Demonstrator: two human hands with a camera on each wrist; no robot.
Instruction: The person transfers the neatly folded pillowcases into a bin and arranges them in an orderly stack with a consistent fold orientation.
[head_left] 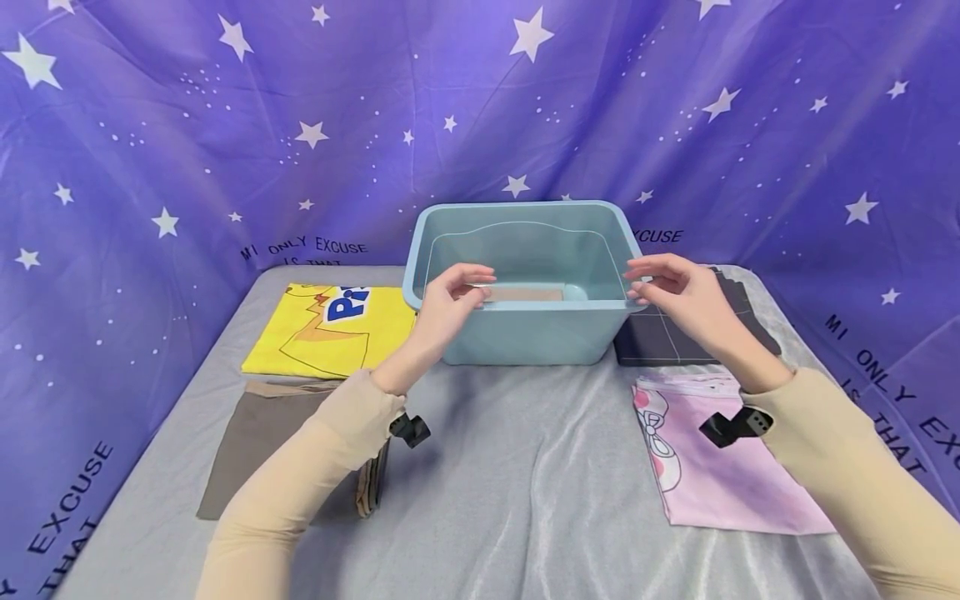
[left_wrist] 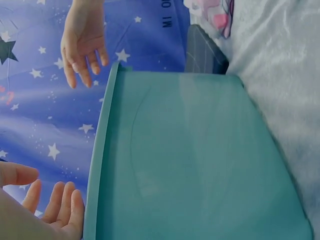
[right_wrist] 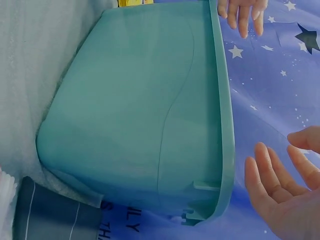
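Note:
A blue-green plastic bin [head_left: 525, 337] stands at the back middle of the table. My left hand [head_left: 446, 308] hovers by its front rim towards the left, fingers loosely bent and holding nothing. Over by the front right corner is my right hand [head_left: 686, 300], also with nothing in its grasp. Both wrist views show the left hand [left_wrist: 60, 215] and the right hand [right_wrist: 287, 195] at rim height with relaxed fingers; whether either fingertip touches the rim I cannot tell. Through the bin's opening, a flat beige-brown patch [head_left: 525, 295] shows at the bottom, its kind unclear.
Left of the bin lies a folded yellow printed cloth [head_left: 337, 333], with a folded grey-brown cloth [head_left: 262, 450] nearer me. To the right are a folded dark checked cloth [head_left: 652, 342] and a folded pink printed cloth [head_left: 720, 492]. A purple star-patterned curtain [head_left: 480, 100] hangs behind the grey-covered table [head_left: 495, 517].

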